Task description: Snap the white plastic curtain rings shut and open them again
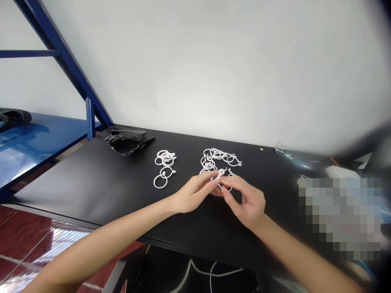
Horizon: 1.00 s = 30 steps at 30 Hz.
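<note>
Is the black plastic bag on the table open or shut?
The black bag is open: its crumpled mouth gapes around a dark hollow.

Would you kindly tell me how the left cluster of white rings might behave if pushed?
The left cluster of white rings is probably light, looking so thin. Lying mostly flat, they should slide rather than roll; overlapping ones may drag together.

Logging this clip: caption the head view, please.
Left hand and right hand handle a white piece over a black table strewn with white rings.
</note>
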Tool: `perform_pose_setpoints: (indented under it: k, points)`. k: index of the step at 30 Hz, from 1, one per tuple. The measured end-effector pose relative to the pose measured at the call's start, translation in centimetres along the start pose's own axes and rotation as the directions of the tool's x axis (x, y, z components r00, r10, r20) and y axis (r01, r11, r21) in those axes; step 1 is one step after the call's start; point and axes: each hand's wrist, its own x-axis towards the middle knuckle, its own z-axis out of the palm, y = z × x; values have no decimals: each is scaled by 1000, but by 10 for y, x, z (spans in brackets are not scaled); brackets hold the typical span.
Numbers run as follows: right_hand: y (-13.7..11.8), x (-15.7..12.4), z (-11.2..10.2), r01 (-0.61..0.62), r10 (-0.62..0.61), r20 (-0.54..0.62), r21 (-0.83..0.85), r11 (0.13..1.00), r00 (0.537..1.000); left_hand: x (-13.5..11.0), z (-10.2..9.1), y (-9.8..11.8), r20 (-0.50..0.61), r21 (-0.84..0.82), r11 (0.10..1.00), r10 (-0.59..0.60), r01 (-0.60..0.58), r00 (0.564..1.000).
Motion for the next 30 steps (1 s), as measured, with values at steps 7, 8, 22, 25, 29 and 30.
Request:
perform_pose_setpoints:
  k: [7,8,22,25,29,30]
  points:
    - [4,9,-2,-485,489,28,193,853,872,-2,-2,-6,56,161,981,96,-104,994]
    - [4,11,-3,-518,520,54,222,826,853,-2,-2,-6,60,183,976,106,-116,993]
    - [28,29,-32,-691,716,45,311,652,696,3,-56,11,-27,951,304,263,-56,964]
    - [38,31,-42,-693,705,36,222,685,708,3,-77,11,-177,983,69,168,168,970]
    - [39,27,-42,-655,648,141,4,755,748,2,-86,6,-278,948,-127,108,290,955]
    - [37,26,-41,-631,629,200,-62,773,751,1,-86,5,-282,945,-143,96,294,955]
